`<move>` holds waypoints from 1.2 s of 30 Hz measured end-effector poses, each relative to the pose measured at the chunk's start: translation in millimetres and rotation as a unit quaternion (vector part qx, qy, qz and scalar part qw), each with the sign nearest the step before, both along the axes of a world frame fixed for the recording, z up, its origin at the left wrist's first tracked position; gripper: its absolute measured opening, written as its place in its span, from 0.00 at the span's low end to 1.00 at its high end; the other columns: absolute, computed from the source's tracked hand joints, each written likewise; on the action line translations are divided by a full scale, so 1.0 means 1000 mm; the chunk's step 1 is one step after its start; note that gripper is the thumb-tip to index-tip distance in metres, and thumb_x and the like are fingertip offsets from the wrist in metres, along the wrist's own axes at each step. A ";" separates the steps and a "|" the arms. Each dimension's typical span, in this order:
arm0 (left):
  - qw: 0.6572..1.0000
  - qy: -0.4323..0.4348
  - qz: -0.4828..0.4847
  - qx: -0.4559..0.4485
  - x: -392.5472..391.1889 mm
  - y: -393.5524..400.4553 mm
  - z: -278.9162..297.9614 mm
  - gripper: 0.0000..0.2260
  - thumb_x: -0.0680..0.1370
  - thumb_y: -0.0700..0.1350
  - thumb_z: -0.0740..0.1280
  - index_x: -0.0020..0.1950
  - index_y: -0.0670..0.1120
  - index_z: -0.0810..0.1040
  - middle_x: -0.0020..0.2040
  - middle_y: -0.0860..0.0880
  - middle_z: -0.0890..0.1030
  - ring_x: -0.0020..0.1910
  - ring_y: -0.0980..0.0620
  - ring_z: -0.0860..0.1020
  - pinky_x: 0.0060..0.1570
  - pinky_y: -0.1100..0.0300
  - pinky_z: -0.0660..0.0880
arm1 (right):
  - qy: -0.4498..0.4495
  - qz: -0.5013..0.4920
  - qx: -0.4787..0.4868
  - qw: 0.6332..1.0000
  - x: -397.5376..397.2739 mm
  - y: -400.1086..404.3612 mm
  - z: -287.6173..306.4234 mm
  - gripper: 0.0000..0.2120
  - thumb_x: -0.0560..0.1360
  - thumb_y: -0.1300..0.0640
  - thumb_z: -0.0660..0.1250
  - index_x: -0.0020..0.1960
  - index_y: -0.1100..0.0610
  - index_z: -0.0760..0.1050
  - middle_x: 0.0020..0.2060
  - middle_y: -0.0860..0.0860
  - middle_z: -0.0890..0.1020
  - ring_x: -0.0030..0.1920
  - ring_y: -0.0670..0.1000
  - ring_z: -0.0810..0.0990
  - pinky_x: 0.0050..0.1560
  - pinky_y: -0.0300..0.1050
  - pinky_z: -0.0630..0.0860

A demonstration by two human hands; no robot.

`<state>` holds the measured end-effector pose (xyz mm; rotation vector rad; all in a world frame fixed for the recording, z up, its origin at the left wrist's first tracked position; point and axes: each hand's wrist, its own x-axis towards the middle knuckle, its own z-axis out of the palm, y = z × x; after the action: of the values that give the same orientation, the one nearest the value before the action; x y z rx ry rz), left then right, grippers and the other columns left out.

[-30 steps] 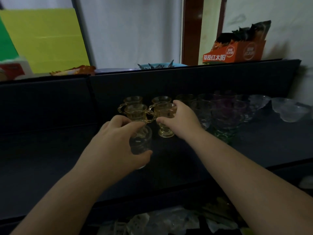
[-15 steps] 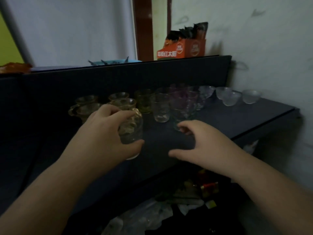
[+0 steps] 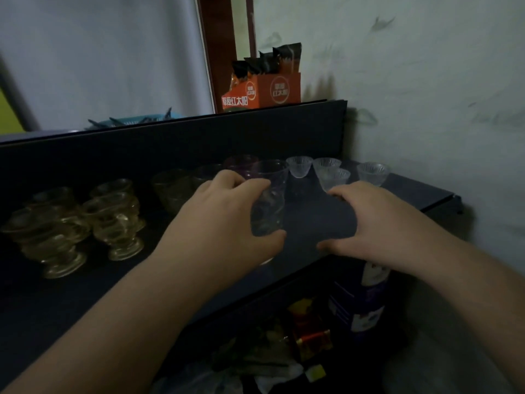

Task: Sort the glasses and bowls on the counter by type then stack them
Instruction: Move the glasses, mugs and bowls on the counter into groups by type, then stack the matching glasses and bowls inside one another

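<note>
Now the clear glass tumbler (image 3: 268, 203) sits further to the right along the dark counter (image 3: 403, 191) than half a second ago, carried past the amber cups and brought close to the row of small clear bowls. It is a tall, swirl-patterned glass, upright, with the left hand (image 3: 224, 226) wrapped around it: fingers curled over the far side near the rim, thumb pressed against the lower near side. Whether its base touches the counter cannot be told.

The right hand (image 3: 377, 223), which hovered over the middle of the counter before, has travelled right as well and now hangs just beside the tumbler, fingers spread and loosely bent, holding nothing; its fingertips reach toward the nearest small bowl (image 3: 332, 177).

Four small ribbed bowls stand near the counter's right end. Left of the tumbler, four amber footed cups (image 3: 116, 220) stand grouped together, with darker tinted glasses (image 3: 173, 186) behind the hand. An orange carton (image 3: 264, 91) rests on the ledge above.
</note>
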<state>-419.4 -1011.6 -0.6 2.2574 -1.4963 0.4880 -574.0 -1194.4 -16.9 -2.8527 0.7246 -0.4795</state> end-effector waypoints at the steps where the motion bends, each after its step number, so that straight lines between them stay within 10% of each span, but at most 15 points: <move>1: 1.000 -0.007 0.009 0.004 -0.003 -0.014 0.000 0.36 0.69 0.69 0.65 0.74 0.62 0.60 0.64 0.58 0.66 0.60 0.57 0.67 0.56 0.59 0.70 | 0.005 0.006 -0.003 1.000 -0.001 -0.011 0.001 0.43 0.61 0.28 0.72 0.71 0.42 0.65 0.62 0.43 0.71 0.64 0.47 0.71 0.60 0.46 0.71; 21: 0.976 -0.096 0.178 0.084 0.001 -0.129 -0.024 0.34 0.73 0.69 0.59 0.76 0.57 0.59 0.71 0.49 0.66 0.68 0.45 0.63 0.67 0.48 0.58 | -0.021 0.165 0.017 0.986 0.003 -0.097 -0.007 0.42 0.63 0.29 0.72 0.73 0.40 0.62 0.65 0.39 0.69 0.64 0.42 0.68 0.60 0.42 0.70; 36: 0.960 -0.062 0.270 -0.029 0.024 0.049 -0.007 0.32 0.73 0.66 0.60 0.75 0.54 0.63 0.68 0.51 0.70 0.68 0.48 0.64 0.66 0.50 0.63 | -0.138 0.288 -0.007 0.948 0.058 0.029 0.025 0.33 0.65 0.33 0.69 0.68 0.40 0.69 0.58 0.36 0.72 0.56 0.38 0.72 0.57 0.38 0.72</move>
<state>-395.4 -962.8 -7.8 2.6183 -0.8777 0.8278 -516.4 -1165.4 7.7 -2.7377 -0.1648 -0.7545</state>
